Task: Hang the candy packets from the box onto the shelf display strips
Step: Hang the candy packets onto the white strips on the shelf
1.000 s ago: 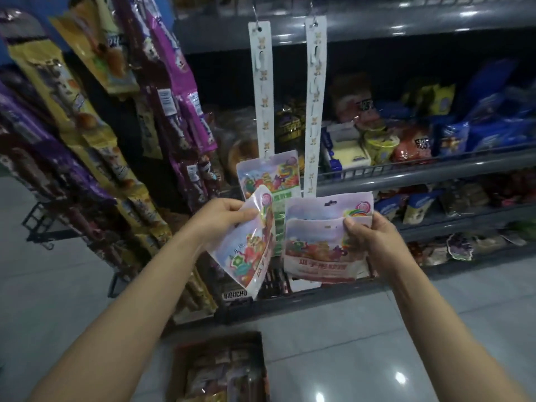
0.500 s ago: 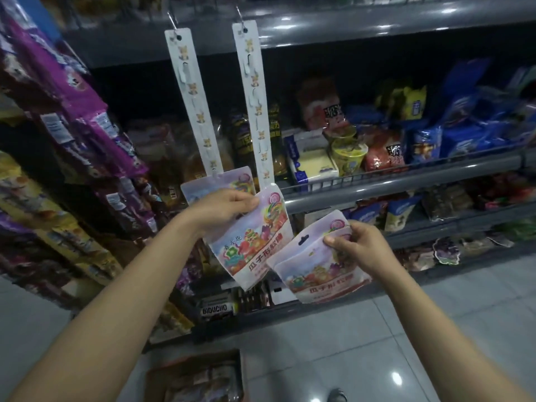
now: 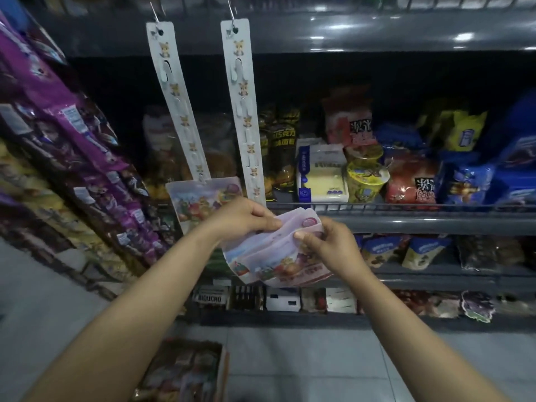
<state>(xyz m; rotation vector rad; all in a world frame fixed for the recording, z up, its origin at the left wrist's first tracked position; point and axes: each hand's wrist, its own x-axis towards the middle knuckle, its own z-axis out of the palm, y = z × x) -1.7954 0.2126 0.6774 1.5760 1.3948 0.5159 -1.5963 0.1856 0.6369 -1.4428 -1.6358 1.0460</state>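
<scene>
- Here, the left hand (image 3: 242, 217) and the right hand (image 3: 326, 245) meet in the middle, in front of the shelf.
- The left hand has its fingers curled over the top edge of a small stack of candy packets (image 3: 272, 256). It grips them from the left.
- The right hand pinches the same stack from the right side, with the thumb on the front of the top packet.
- The packets are pale purple on top with bright cartoon pictures lower down. They fan out a little, so a few edges show. How many there are is hard to tell.
- Just behind the left hand, one more candy packet (image 3: 203, 198) hangs at the bottom of the left display strip (image 3: 179, 111).
- The right display strip (image 3: 245, 111) hangs beside it with nothing on the hooks that show. Its bottom end goes down behind the left hand.
- Both strips are white with little animal pictures, and each hangs from a metal hook on the top shelf (image 3: 377, 33).
- Behind the strips, the middle shelf (image 3: 435, 221) holds snack bags, a yellow cup (image 3: 367, 178) and blue bags.
- On the left, long rows of purple and yellow packets (image 3: 72, 134) hang on a slant.
- Down on the grey floor (image 3: 304, 367), near the left arm, sits the box (image 3: 185, 372) with more packets inside.
</scene>
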